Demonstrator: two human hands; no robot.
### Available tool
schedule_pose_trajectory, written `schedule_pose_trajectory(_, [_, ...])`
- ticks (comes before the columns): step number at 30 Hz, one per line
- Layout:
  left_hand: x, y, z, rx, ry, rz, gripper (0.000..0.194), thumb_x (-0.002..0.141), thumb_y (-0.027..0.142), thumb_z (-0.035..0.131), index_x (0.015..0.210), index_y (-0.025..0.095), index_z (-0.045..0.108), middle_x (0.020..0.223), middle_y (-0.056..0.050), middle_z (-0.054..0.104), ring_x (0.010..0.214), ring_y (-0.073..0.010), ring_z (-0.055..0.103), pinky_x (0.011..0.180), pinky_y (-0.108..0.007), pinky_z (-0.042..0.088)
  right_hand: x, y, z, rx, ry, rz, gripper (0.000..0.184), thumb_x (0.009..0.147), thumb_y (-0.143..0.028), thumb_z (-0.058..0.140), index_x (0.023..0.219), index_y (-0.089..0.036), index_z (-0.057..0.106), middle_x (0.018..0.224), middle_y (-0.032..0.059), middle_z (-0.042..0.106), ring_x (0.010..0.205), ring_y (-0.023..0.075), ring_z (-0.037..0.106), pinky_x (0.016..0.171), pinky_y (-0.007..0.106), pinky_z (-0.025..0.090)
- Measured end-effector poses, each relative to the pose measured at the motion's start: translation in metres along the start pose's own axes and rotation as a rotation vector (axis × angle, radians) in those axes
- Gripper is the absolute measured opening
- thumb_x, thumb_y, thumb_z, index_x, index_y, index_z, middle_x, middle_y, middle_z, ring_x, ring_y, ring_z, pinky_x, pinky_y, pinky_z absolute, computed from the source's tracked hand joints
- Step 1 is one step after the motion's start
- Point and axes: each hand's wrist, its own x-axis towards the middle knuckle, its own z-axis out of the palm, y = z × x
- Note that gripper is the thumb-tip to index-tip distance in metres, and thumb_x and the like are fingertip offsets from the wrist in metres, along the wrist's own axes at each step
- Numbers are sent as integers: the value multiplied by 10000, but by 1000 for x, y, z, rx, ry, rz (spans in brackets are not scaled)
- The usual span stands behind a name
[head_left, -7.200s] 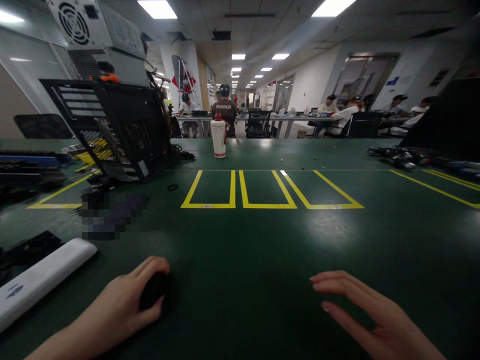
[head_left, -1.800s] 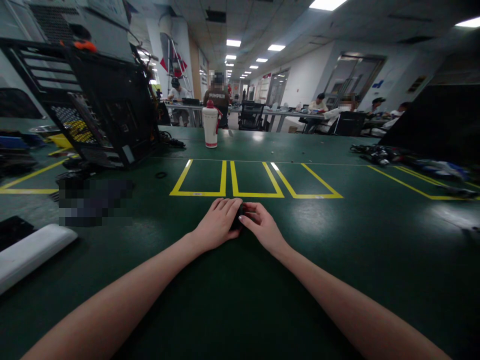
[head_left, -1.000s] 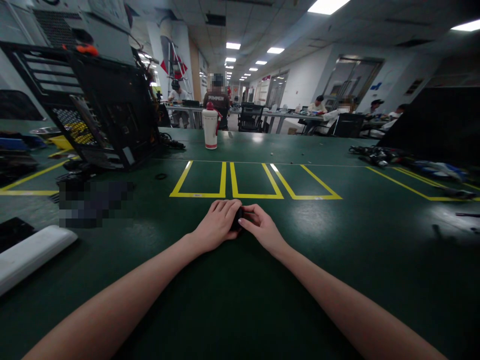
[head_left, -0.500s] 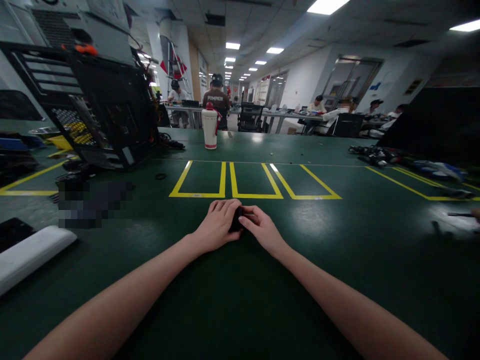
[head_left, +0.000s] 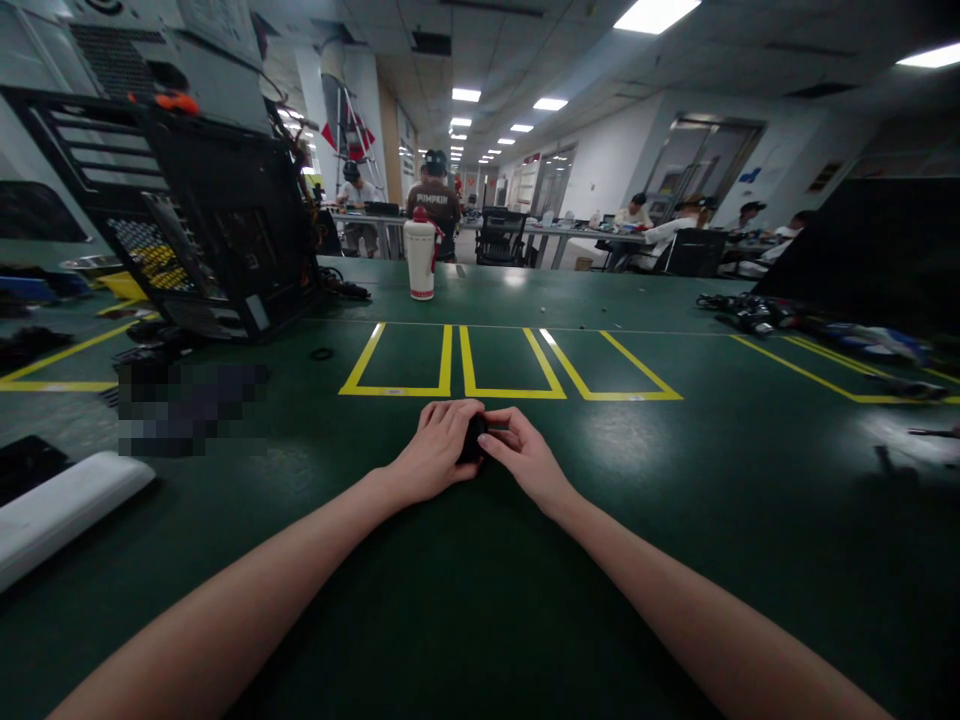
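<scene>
My left hand (head_left: 439,450) is wrapped round a small black rounded object (head_left: 472,440), low over the green tabletop (head_left: 480,590). Most of that object is hidden by the fingers, so its kind cannot be made out. From the other side, the thumb and fingertips of my right hand (head_left: 523,455) pinch at its right edge. Just beyond both hands lie three outlines of yellow tape (head_left: 514,393) on the table.
To the left stands an open black computer case (head_left: 247,230); a white elongated object (head_left: 71,515) lies nearer. A cream tumbler (head_left: 421,262) stands at the back. Cables and dark parts (head_left: 757,310) lie right. People sit at tables beyond.
Both hands stay on the black object, with only a very slight shift of the right fingers. At the far right edge, a dark thin item has moved a little.
</scene>
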Motion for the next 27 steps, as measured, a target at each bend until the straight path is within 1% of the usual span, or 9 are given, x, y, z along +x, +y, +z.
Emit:
schedule_pose_trajectory(4, [0,-1,1,16,-1,-4,625,694,230,598,1214,186,253,1194,-96,422,1102,-248,402,956,-438,277,3,4,-1,-16,4,35,287,752,-265,547,1030,-218,498,1078,39,538,1006,171,528,893,364,424])
schedule_pose_trajectory(10, [0,-2,5,42,8,-8,650,682,203,581,1228,199,229,1199,-99,414,1111,-265,392,947,-458,278,2,5,1,26,-33,-15,285,700,-219,602,960,-219,483,996,17,544,996,162,530,877,336,438])
schedule_pose_trajectory(13, [0,-1,5,38,9,-8,621,689,221,579,1213,202,247,1196,-91,412,1105,-255,397,952,-449,277,1,3,1,21,-23,-14,236,720,-249,582,935,-225,489,959,12,545,953,162,544,834,334,461])
schedule_pose_trajectory(15, [0,-1,5,40,14,-7,613,686,223,582,1205,195,257,1190,-90,413,1102,-250,397,955,-439,277,1,2,1,24,-9,-15,206,732,-260,566,924,-224,502,950,13,551,936,162,550,832,338,460])
schedule_pose_trajectory(19, [0,-1,3,41,12,-8,594,691,222,577,1196,182,267,1171,-95,420,1098,-248,395,953,-434,279,4,4,0,23,19,19,275,722,-249,578,984,-216,505,1032,35,550,984,170,537,885,359,428])
schedule_pose_trajectory(22, [0,0,3,36,12,-9,590,699,232,568,1200,186,261,1175,-94,415,1098,-249,393,953,-440,276,5,5,-2,39,-7,55,297,717,-236,584,1001,-210,502,1068,42,546,1017,176,527,906,369,414])
schedule_pose_trajectory(25, [0,0,4,34,14,-12,598,685,222,575,1195,185,264,1172,-94,414,1095,-250,393,954,-439,275,4,4,-3,76,-54,37,299,691,-192,609,964,-220,490,1036,19,550,1019,169,524,905,360,418])
schedule_pose_trajectory(27, [0,0,4,29,18,-11,600,681,215,577,1194,185,265,1166,-93,417,1095,-248,393,955,-434,275,2,3,-2,84,-54,21,297,680,-183,620,941,-227,484,997,6,554,995,162,532,896,351,423])
